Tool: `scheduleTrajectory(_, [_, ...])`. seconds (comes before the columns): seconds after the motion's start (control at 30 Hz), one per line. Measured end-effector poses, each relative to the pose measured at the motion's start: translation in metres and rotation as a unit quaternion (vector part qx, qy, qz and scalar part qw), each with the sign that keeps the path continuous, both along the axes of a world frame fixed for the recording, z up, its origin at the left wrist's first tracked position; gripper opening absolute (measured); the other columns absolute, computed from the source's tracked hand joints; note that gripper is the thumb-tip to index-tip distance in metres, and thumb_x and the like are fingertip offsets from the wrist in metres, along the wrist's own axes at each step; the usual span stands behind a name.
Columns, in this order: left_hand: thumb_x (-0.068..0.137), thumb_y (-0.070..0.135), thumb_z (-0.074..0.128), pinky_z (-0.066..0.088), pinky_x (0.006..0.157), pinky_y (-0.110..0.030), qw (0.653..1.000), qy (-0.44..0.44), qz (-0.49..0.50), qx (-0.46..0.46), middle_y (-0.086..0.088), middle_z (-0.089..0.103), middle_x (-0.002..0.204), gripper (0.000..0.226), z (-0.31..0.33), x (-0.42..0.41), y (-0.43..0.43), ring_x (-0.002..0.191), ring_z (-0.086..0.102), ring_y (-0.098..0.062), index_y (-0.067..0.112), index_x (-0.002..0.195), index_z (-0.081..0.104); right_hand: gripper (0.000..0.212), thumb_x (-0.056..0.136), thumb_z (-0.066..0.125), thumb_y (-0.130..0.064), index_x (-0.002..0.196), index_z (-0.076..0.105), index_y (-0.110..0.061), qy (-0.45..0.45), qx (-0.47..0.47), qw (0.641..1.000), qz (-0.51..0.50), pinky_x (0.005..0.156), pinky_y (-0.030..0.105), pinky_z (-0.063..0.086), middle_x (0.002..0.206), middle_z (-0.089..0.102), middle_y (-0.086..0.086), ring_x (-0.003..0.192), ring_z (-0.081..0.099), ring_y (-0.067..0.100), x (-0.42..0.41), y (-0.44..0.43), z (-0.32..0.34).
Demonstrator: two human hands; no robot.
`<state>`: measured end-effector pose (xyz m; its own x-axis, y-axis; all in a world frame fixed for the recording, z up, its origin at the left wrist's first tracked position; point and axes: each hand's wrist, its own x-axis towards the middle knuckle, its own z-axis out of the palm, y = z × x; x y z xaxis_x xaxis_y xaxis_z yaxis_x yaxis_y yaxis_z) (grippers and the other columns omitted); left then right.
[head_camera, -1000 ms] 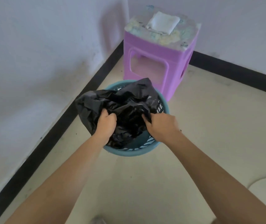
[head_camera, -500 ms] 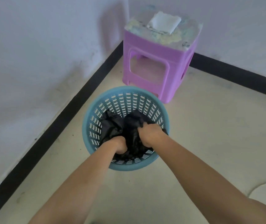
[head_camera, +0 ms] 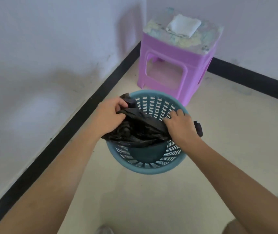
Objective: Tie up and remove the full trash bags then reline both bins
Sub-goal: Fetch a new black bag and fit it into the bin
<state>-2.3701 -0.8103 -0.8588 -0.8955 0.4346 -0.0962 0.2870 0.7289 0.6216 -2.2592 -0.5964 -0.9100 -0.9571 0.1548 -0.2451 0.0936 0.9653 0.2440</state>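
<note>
Bag of crumpled black plastic (head_camera: 140, 130) sits partly inside the round blue plastic basket bin (head_camera: 151, 170), stretched left to right across its top. Your left hand (head_camera: 108, 117) pinches its edge at the left rim. Your right hand (head_camera: 180, 126) grips it at the right rim.

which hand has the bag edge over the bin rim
The right hand: beside it a flap of the bag hangs outside the bin. The left hand pinches its edge above the rim, not yet over.
</note>
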Motion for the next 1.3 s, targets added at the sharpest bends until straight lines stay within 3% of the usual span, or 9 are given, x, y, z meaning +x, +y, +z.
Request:
scheduleTrajectory(0.17, [0.083,0.008,0.057,0.047,0.078,-0.038,0.952,0.302,0.034,-0.048,-0.014,0.053,0.109,0.026,-0.003,0.01,-0.005,0.095,0.052,-0.029,0.006,0.108,0.064,0.037,0.09,0.06,-0.018,0.125,0.052,-0.028,0.041,0.012,0.999,-0.006,0.085,0.035,0.045,0.122,0.057,-0.001,0.115,0.052,0.025,0.013,0.01,0.019])
scheduleTrajectory(0.27, [0.089,0.006,0.043,0.044,0.094,-0.042,0.979,0.094,-0.071,-0.168,-0.017,0.06,0.122,0.034,-0.04,0.024,0.012,0.11,0.055,-0.037,0.004,0.115,0.066,0.054,0.086,0.057,-0.011,0.136,0.046,-0.028,0.02,-0.137,0.989,-0.048,0.087,0.037,0.048,0.129,0.056,0.001,0.12,0.052,0.026,0.02,0.007,0.016])
scheduleTrajectory(0.37, [0.089,-0.003,0.037,0.042,0.104,-0.032,0.923,-0.276,-0.163,-0.213,-0.01,0.061,0.132,0.047,-0.061,0.042,0.025,0.121,0.054,-0.029,0.011,0.122,0.066,0.057,0.085,0.055,-0.011,0.139,0.051,-0.027,-0.04,-0.314,0.946,-0.074,0.1,0.036,0.046,0.136,0.057,-0.001,0.125,0.052,0.023,0.025,0.005,0.019])
scheduleTrajectory(0.43, [0.089,-0.002,0.04,0.044,0.105,-0.037,0.917,-0.336,-0.142,-0.163,-0.007,0.064,0.127,0.046,-0.062,0.046,0.026,0.116,0.057,-0.025,0.017,0.118,0.07,0.049,0.085,0.067,-0.023,0.133,0.059,-0.031,-0.05,-0.35,0.934,-0.057,0.101,0.036,0.046,0.131,0.061,-0.006,0.12,0.056,0.017,0.026,0.009,0.026])
scheduleTrajectory(0.53, [0.092,0.005,0.055,0.043,0.105,-0.032,0.974,-0.199,-0.077,-0.077,-0.003,0.069,0.121,0.031,-0.044,0.029,0.023,0.113,0.06,-0.018,0.017,0.114,0.073,0.031,0.082,0.074,-0.051,0.111,0.072,-0.038,-0.024,-0.365,0.929,-0.055,0.088,0.032,0.051,0.107,0.07,-0.015,0.101,0.063,0.009,0.027,0.025,0.042])
scheduleTrajectory(0.67, [0.09,0.021,0.068,0.043,0.103,-0.03,0.998,0.01,0.055,0.019,-0.004,0.074,0.111,0.02,-0.001,-0.003,-0.002,0.108,0.066,-0.022,0.017,0.109,0.077,0.041,0.098,0.044,-0.059,0.108,0.071,-0.031,0.085,-0.143,0.979,-0.119,0.074,0.034,0.042,0.106,0.072,0.0,0.102,0.064,0.028,0.024,0.048,0.054])
scheduleTrajectory(0.97, [0.075,0.058,0.072,0.05,0.077,-0.031,0.994,-0.021,-0.03,-0.099,0.006,0.069,0.086,0.038,0.013,-0.033,-0.047,0.081,0.063,-0.016,0.023,0.091,0.07,0.041,0.097,0.051,-0.054,0.111,0.06,-0.017,0.191,-0.219,0.939,-0.181,0.069,0.037,0.039,0.104,0.067,0.011,0.093,0.063,0.04,0.009,0.051,0.045])
scheduleTrajectory(1.13, [0.093,0.054,0.053,0.053,0.082,-0.039,0.992,-0.039,-0.068,-0.101,0.001,0.072,0.083,0.039,0.009,-0.051,-0.033,0.08,0.067,-0.019,0.022,0.092,0.075,0.043,0.102,0.038,-0.055,0.082,0.056,-0.021,0.166,-0.258,0.949,-0.073,0.066,0.035,0.038,0.085,0.061,0.004,0.085,0.061,0.034,-0.007,0.042,0.044])
scheduleTrajectory(1.3, [0.1,0.045,0.047,0.051,0.083,-0.044,0.997,-0.077,0.015,-0.023,-0.018,0.067,0.086,0.043,-0.003,-0.074,-0.014,0.084,0.064,-0.036,0.008,0.088,0.067,0.048,0.105,0.033,-0.046,0.085,0.062,-0.013,0.204,-0.234,0.933,-0.183,0.074,0.04,0.044,0.092,0.065,0.014,0.087,0.062,0.038,-0.044,0.045,0.035])
